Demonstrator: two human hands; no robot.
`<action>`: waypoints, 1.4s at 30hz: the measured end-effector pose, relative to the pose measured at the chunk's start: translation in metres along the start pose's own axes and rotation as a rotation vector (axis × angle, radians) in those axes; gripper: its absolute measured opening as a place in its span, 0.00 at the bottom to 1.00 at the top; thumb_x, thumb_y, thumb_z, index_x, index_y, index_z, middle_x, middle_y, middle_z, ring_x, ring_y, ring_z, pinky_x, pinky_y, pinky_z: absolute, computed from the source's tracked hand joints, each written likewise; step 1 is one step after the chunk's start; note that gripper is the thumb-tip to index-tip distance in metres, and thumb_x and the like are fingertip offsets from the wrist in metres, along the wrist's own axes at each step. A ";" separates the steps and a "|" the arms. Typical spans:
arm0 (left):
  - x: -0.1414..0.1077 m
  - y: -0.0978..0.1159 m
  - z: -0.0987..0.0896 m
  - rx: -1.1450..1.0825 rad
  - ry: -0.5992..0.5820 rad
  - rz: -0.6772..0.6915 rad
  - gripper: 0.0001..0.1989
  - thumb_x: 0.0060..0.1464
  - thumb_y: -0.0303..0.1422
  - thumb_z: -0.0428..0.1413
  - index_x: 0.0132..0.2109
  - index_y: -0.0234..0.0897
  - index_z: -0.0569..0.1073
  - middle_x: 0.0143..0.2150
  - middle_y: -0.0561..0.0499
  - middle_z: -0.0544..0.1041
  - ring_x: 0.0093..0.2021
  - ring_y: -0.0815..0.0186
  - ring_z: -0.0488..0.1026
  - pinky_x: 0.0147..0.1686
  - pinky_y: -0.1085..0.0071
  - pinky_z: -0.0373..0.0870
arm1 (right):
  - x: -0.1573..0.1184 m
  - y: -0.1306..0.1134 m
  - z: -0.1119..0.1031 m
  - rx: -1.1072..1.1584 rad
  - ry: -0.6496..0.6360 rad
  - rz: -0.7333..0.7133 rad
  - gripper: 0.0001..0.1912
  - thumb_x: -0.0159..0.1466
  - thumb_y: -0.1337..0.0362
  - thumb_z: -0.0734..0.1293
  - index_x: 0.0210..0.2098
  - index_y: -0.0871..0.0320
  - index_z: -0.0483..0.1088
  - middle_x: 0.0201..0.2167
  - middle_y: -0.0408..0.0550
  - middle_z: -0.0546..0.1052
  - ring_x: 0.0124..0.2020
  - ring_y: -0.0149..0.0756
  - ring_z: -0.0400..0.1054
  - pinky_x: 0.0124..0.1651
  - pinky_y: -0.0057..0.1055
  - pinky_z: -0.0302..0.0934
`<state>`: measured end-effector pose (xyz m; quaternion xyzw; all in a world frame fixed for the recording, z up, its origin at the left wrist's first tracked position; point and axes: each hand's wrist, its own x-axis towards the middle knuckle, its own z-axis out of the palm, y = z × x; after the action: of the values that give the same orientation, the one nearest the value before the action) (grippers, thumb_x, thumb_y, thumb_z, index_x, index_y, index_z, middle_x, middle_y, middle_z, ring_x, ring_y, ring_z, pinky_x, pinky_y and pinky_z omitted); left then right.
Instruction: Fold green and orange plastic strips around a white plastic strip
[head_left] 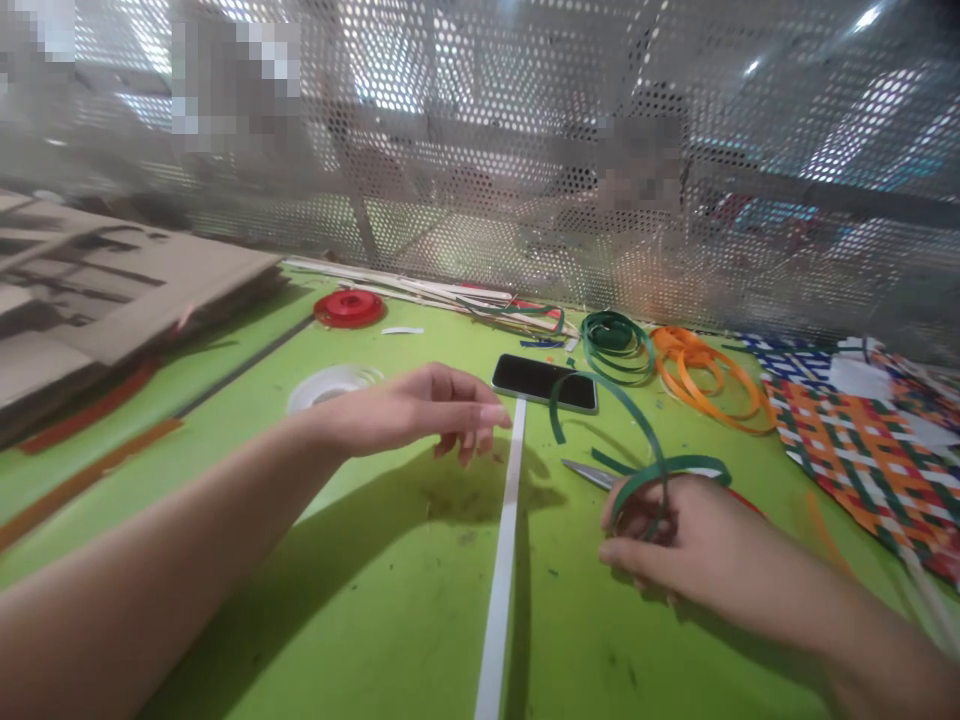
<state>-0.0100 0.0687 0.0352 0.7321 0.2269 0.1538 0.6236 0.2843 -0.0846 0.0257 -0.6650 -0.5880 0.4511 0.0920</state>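
My left hand (431, 410) hovers over the green table, fingers loosely bent and apart, with nothing visible in it. Its fingertips are close to a long white strip (504, 540) that runs from the near edge toward a dark phone (544, 381). Curled green strips (651, 432) loop out of my right hand (690, 535), whose fingers are closed around them. Scissors (589, 473) show a metal blade left of that hand and a bit of red behind it; the hand hides their middle, so I cannot tell whether it touches them.
A red roll (349, 308) and a white roll (330, 385) lie left of centre. Green coils (616, 345), orange coils (709, 380) and a woven multicoloured piece (862, 455) are at right. Cardboard (127, 290) covers the left. A perforated metal panel (480, 150) stands behind.
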 end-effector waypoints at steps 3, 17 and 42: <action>-0.002 0.003 0.003 0.086 -0.176 -0.126 0.16 0.66 0.45 0.61 0.40 0.37 0.83 0.32 0.44 0.83 0.28 0.64 0.79 0.24 0.75 0.69 | -0.008 -0.002 0.005 -0.213 0.088 -0.023 0.21 0.67 0.41 0.70 0.37 0.53 0.73 0.32 0.46 0.82 0.31 0.38 0.77 0.31 0.30 0.66; -0.002 -0.004 0.016 0.091 -0.464 -0.318 0.13 0.67 0.42 0.59 0.39 0.37 0.79 0.34 0.44 0.83 0.31 0.62 0.83 0.15 0.79 0.58 | -0.021 -0.005 -0.020 0.039 -0.283 -0.116 0.21 0.67 0.43 0.70 0.40 0.54 0.82 0.36 0.47 0.84 0.34 0.36 0.75 0.37 0.27 0.66; 0.036 -0.047 0.046 1.176 0.207 0.173 0.27 0.73 0.37 0.45 0.73 0.32 0.63 0.79 0.36 0.53 0.79 0.48 0.45 0.75 0.45 0.46 | -0.019 -0.001 -0.012 0.099 -0.444 -0.168 0.24 0.56 0.41 0.78 0.33 0.57 0.83 0.28 0.45 0.81 0.33 0.35 0.71 0.34 0.25 0.62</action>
<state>0.0370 0.0546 -0.0214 0.9512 0.2732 0.1231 0.0742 0.2940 -0.0957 0.0430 -0.4930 -0.6241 0.6054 0.0302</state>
